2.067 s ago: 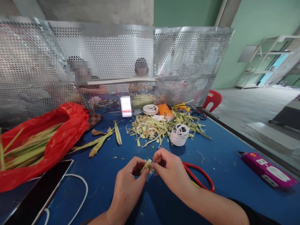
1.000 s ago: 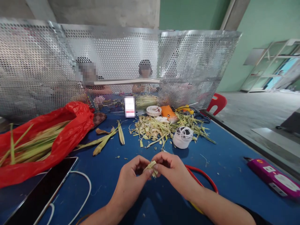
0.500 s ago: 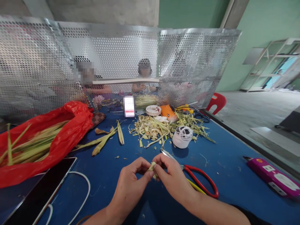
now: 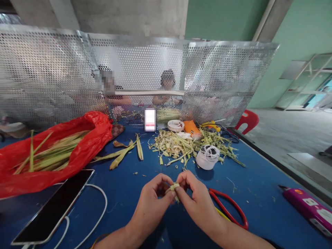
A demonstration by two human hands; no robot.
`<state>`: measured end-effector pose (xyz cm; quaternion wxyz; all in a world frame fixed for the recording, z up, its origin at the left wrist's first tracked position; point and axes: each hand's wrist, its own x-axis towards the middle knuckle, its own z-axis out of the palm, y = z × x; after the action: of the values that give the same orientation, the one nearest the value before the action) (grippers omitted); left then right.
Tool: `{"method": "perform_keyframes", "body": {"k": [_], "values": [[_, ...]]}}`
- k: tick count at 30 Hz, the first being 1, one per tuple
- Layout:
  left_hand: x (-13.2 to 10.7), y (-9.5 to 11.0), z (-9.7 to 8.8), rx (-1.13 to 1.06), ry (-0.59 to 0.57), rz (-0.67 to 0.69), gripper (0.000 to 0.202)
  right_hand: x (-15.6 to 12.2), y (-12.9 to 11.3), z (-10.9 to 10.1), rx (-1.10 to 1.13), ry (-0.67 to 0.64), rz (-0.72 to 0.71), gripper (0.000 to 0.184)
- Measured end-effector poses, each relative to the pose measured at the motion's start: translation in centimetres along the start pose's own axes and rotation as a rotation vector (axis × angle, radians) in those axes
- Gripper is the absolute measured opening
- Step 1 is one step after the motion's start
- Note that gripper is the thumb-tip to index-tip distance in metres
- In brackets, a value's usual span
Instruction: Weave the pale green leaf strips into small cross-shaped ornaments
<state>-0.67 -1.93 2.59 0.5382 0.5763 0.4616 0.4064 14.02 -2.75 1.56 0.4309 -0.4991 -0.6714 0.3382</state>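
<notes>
My left hand [image 4: 153,202] and my right hand [image 4: 197,200] meet low in the middle above the blue table [image 4: 124,193]. Both pinch a small folded piece of pale yellow leaf [image 4: 173,187] between thumbs and fingertips. Red-handled scissors [image 4: 229,207] lie on the table just right of my right hand, partly hidden under it. A white spool of thread [image 4: 208,157] stands a little beyond my hands.
A red plastic bag [image 4: 64,152] holding long green leaves lies at left. A phone [image 4: 55,207] with a white cable sits front left. Leaf scraps [image 4: 181,145] pile at the back, loose leaves [image 4: 124,152] beside them. A purple tool [image 4: 308,209] lies right. Two people sit behind a perforated metal screen [image 4: 135,69].
My hands stay together on the leaf piece, fingers working it slightly. The view has shifted, so things sit a little further right and lower. The scissor blades are now hidden behind my right hand.
</notes>
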Motion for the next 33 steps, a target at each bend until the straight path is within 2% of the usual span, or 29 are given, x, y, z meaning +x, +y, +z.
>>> {"method": "perform_keyframes", "body": {"k": [4, 5, 7, 10, 12, 16, 22, 26, 28, 30, 33], "values": [[0.1, -0.7, 0.1, -0.039, 0.009, -0.013, 0.007, 0.0, 1.1, 0.2, 0.015, -0.006, 0.027, 0.01], [0.1, -0.9, 0.2, -0.051, 0.014, -0.028, 0.007, 0.0, 1.5, 0.3, 0.019, 0.03, 0.049, 0.01], [0.1, -1.1, 0.3, -0.052, 0.069, -0.041, 0.008, 0.0, 2.4, 0.4, 0.013, 0.079, 0.088, 0.018], [0.1, -1.1, 0.4, -0.078, 0.109, -0.007, 0.009, 0.0, 2.9, 0.8, 0.057, 0.072, 0.113, 0.028], [0.1, -1.0, 0.4, -0.103, 0.148, -0.001, 0.01, -0.1, 2.7, 1.0, 0.08, 0.089, 0.073, 0.028], [0.2, -0.9, 0.2, -0.165, 0.219, -0.013, 0.014, -0.3, 1.5, 0.9, 0.029, 0.098, -0.108, 0.018], [0.3, -0.7, 0.2, -0.202, 0.18, 0.006, 0.017, -0.3, 0.6, -0.1, -0.025, 0.122, -0.182, 0.01], [0.3, -0.3, 0.2, -0.183, 0.142, -0.017, 0.018, -0.3, 0.5, -0.3, -0.034, 0.134, -0.103, 0.008], [0.2, -0.2, 0.2, -0.106, 0.117, -0.006, 0.017, -0.2, 0.5, -0.3, -0.037, 0.171, -0.016, 0.007], [0.1, -0.1, 0.3, -0.035, 0.077, 0.003, 0.016, 0.1, 0.5, -0.5, -0.016, 0.187, 0.046, 0.013], [0.1, 0.0, 0.1, -0.02, 0.038, -0.016, 0.017, 0.7, 0.6, -0.8, 0.071, 0.088, 0.132, 0.02]]}}
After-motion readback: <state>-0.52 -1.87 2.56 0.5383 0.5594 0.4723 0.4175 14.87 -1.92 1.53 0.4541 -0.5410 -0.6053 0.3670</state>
